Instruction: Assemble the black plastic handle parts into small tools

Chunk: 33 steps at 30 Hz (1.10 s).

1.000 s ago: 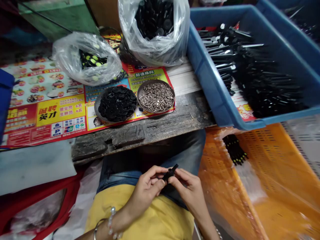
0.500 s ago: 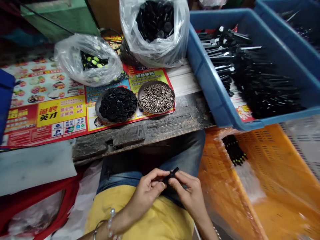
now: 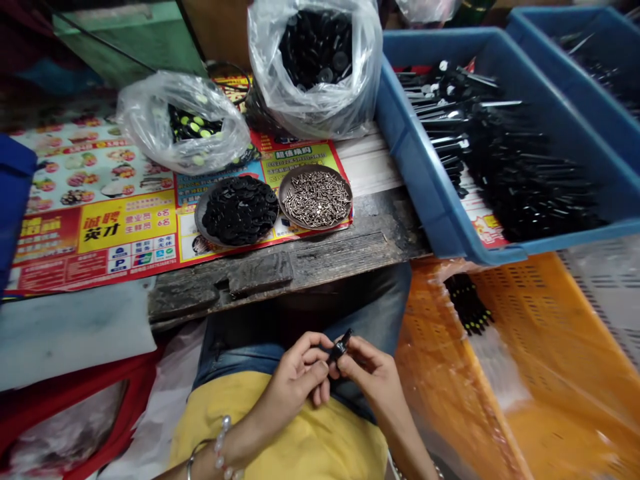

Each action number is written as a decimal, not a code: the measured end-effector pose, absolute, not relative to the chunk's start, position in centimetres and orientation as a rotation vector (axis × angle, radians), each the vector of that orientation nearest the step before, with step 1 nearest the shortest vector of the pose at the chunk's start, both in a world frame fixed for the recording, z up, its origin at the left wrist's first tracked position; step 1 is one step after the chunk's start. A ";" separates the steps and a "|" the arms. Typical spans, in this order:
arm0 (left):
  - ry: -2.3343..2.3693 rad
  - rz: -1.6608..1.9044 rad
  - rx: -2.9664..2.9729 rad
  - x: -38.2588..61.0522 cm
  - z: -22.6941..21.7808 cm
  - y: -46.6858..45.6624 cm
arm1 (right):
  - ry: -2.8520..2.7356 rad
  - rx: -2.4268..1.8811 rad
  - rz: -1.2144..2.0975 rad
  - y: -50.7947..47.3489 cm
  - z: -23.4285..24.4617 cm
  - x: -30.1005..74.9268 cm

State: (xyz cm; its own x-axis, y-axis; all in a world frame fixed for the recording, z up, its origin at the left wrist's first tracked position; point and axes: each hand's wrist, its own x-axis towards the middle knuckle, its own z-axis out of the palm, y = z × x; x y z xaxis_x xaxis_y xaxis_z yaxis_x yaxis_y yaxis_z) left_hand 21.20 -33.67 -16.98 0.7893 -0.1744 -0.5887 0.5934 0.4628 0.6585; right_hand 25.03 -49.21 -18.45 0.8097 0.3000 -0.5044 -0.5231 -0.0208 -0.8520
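Observation:
Above my lap, a small black plastic part (image 3: 340, 347) is held between both hands, tilted up to the right; its exact kind does not show. My left hand (image 3: 303, 370) pinches its lower left end between thumb and fingers. On the other side, my right hand (image 3: 367, 367) has thumb and forefinger closed on it. At the bench edge beyond the hands stand a dish of black discs (image 3: 240, 210) and a dish of small metal screws or pins (image 3: 317, 197). The fingers partly hide the black part.
Behind the dishes sit a plastic bag of black and yellow-green pieces (image 3: 150, 127) and a bag of black round pieces (image 3: 260, 53). A blue bin (image 3: 425, 193) of long black parts stands right, above an orange crate (image 3: 540, 373). The worn bench edge (image 3: 340, 260) overhangs my knees.
The black part has turned slightly in my fingers and shows a shinier side. My left hand's lower fingers now reach beneath it. The whole view has shifted slightly.

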 end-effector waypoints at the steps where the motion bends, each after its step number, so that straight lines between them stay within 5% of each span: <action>1: 0.476 -0.493 0.988 21.1 -17.0 -33.7 | 0.208 -1.429 0.677 -49.2 -18.5 25.0; 33: 0.424 -0.411 1.403 21.0 -16.7 -33.4 | 0.262 -1.529 0.506 -46.8 -17.5 23.3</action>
